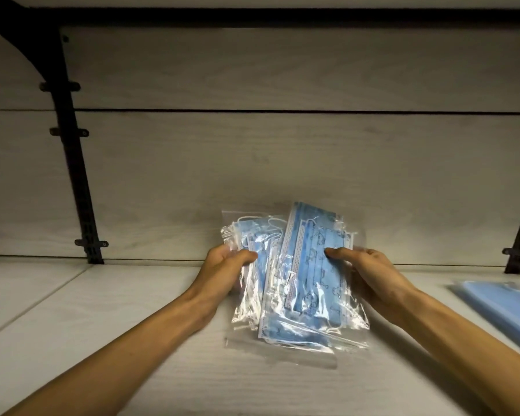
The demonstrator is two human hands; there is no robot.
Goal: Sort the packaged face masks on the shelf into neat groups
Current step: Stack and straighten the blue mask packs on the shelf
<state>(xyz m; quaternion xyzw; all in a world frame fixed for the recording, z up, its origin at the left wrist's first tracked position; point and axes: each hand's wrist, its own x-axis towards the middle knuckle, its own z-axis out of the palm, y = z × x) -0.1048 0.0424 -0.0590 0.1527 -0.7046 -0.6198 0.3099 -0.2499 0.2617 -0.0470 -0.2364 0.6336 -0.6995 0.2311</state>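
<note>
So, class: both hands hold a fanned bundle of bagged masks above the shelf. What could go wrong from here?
The clear bags look slippery and overlap loosely; held only at the sides by the left hand and right hand, the middle ones might slide out. The printed and plain masks could also end up mixed. The blue stack by the right edge might get knocked.

Left hand [227, 267] and right hand [370, 271] grip bundle of bagged blue masks [297, 283] above shelf [102, 325]; flat blue pack [502, 304] far right.
</note>
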